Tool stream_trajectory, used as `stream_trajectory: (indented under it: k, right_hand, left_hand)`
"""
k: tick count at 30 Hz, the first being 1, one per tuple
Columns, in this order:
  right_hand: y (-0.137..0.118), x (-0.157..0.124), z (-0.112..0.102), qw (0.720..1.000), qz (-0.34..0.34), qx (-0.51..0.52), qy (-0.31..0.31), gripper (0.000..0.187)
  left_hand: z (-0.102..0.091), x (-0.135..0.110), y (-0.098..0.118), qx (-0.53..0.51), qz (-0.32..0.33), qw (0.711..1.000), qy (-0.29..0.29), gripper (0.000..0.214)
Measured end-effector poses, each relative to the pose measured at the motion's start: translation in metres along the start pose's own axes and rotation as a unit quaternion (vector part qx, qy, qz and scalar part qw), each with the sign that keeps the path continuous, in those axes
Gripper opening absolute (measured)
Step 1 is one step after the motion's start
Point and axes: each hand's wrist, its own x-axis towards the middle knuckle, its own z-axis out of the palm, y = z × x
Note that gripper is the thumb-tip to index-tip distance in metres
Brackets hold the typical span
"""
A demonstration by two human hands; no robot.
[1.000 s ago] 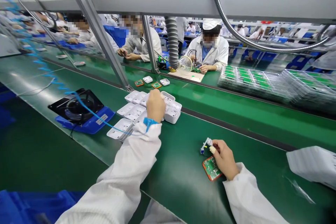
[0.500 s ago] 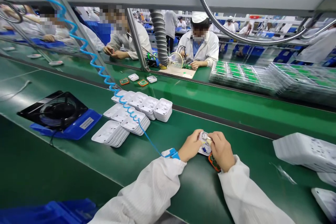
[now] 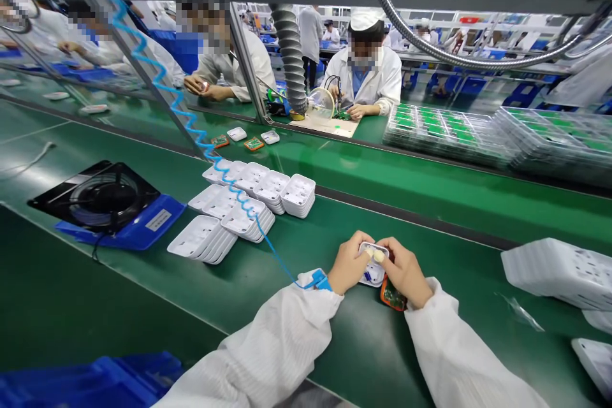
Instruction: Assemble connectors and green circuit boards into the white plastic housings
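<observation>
The left hand [image 3: 351, 266] and the right hand [image 3: 405, 271] both grasp one small white shell [image 3: 376, 276] between them, just above the table [image 3: 287, 306] at its near right-centre. The left hand grips the shell's left side, the right hand its right side, and both thumbs, wearing pale covers, press over its inside, where a small blue part [image 3: 368, 276] shows. An orange-rimmed circuit board [image 3: 394, 297] lies just beside the shell, partly under the right hand.

A blue strap [image 3: 321, 280] circles the left wrist, joined to a coiled blue cord [image 3: 179, 104]. To the left of the hands stand stacks of white shells [image 3: 298, 190]; farther left is a black fan [image 3: 102, 194] on a blue base [image 3: 143, 229]. A white stack [image 3: 557, 271] leans at the right. On the far side, a co-worker [image 3: 366, 76] sits left of clear trays [image 3: 442, 131] holding green boards.
</observation>
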Motion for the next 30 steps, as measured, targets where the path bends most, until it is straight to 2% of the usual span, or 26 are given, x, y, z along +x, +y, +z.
stream_trajectory:
  k: [3, 6, 8, 12, 21, 30]
  right_hand:
    - [-0.008, -0.004, 0.005, 0.991, -0.062, -0.096, 0.076, 0.018]
    - [-0.017, -0.007, 0.015, 0.981, -0.102, -0.160, 0.039, 0.012]
    - [-0.019, -0.007, 0.021, 0.976, -0.092, -0.196, 0.017, 0.010]
    - [-0.014, -0.008, 0.026, 0.968, -0.056, -0.244, 0.011, 0.012]
    - [-0.001, -0.007, 0.022, 0.973, -0.089, -0.210, 0.047, 0.015]
    - [-0.001, -0.006, 0.023, 0.976, -0.109, -0.188, 0.026, 0.015]
  left_hand:
    - [0.001, 0.002, -0.006, 0.000, -0.032, 0.999, 0.041, 0.017]
    - [0.002, 0.003, -0.011, -0.024, -0.051, 0.997, 0.047, 0.016]
    - [0.003, 0.003, -0.012, -0.036, -0.051, 0.997, 0.039, 0.018]
    - [0.005, 0.001, -0.011, -0.030, -0.070, 0.997, 0.021, 0.018]
    - [0.004, 0.002, -0.011, 0.002, -0.075, 0.997, 0.007, 0.020]
    - [0.002, 0.000, -0.005, 0.031, -0.064, 0.997, 0.019, 0.020]
